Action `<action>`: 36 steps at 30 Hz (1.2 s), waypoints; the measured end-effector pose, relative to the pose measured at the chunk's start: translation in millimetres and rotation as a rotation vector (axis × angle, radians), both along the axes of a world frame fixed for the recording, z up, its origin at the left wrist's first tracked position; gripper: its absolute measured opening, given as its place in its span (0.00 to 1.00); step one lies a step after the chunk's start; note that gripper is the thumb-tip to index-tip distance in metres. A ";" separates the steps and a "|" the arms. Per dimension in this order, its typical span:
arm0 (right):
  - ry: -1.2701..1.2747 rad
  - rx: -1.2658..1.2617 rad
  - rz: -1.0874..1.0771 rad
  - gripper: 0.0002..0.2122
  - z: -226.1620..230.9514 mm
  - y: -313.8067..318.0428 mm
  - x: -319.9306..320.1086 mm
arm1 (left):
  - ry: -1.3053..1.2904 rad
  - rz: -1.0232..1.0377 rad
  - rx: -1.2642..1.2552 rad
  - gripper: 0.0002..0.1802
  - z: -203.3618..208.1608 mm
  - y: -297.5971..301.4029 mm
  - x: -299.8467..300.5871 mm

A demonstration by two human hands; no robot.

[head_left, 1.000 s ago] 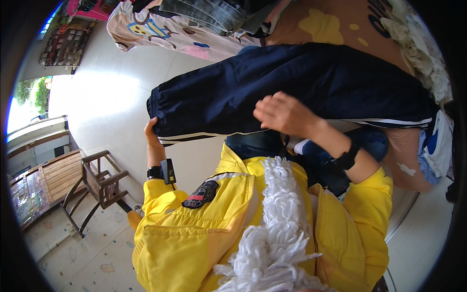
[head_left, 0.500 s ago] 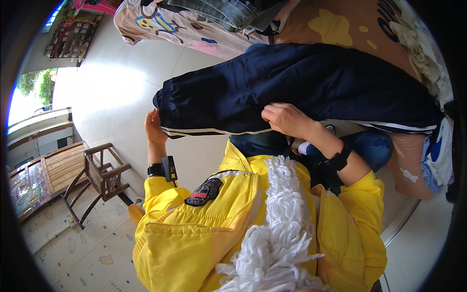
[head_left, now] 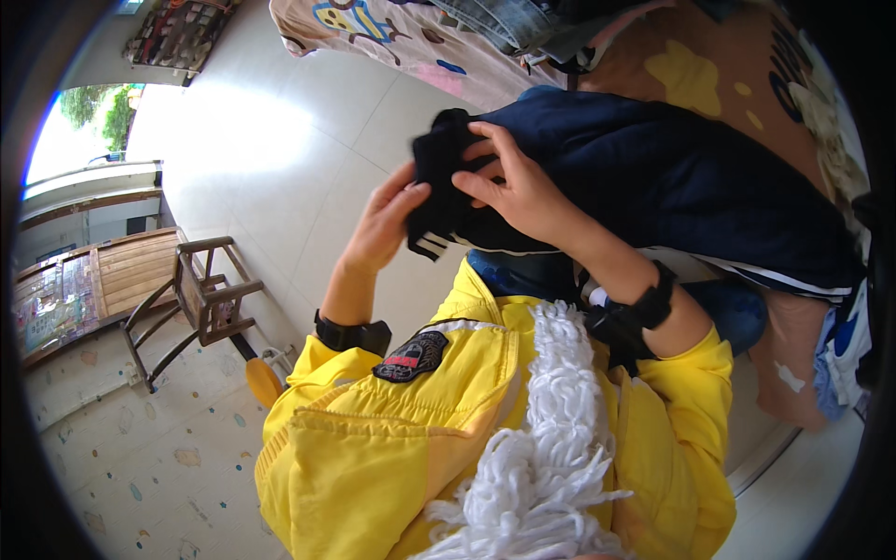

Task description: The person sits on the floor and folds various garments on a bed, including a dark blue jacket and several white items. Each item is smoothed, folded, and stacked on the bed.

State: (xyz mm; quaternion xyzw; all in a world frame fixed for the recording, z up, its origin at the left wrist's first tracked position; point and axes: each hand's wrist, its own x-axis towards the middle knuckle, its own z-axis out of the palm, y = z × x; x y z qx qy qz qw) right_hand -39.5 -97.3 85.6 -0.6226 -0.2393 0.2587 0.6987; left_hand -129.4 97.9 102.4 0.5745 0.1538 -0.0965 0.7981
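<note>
A pair of navy track trousers [head_left: 644, 177] with white side stripes lies across my lap and over the bed edge. Its cuff end is folded back into a dark bunch [head_left: 439, 173] at the left. My left hand [head_left: 378, 219] pinches the outer edge of this bunch between thumb and fingers. Over the bunch's right side is my right hand [head_left: 518, 191], its fingers spread and touching the cloth. The far end of the trousers reaches toward the right edge of the view.
A bed with a brown star-patterned sheet [head_left: 686, 79] is ahead, with jeans [head_left: 504, 23] piled on it. Light clothes [head_left: 845, 345] lie at the right. A wooden chair [head_left: 210, 289] stands left on the tiled floor [head_left: 308, 168], near a shoe rack [head_left: 177, 33].
The cuff end, stretched out flat before, has been folded to the right into a bunch. My left hand moved right with it, and my right hand moved up and left onto the fold.
</note>
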 end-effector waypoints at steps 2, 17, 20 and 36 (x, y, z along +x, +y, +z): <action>0.131 0.050 -0.037 0.22 -5.3 10.6 -0.7 | -0.156 -0.098 0.219 0.21 -0.8 -14.1 1.4; -0.065 0.067 -0.153 0.20 -18.5 3.8 -4.4 | -0.421 -0.229 0.729 0.19 20.0 -46.2 16.4; -0.069 0.046 -0.160 0.18 -17.5 0.6 1.3 | -0.434 -0.208 0.947 0.19 22.8 -47.6 14.4; -0.068 0.101 -0.043 0.21 -11.7 8.5 -16.9 | -0.303 0.067 0.448 0.21 1.0 -45.5 18.3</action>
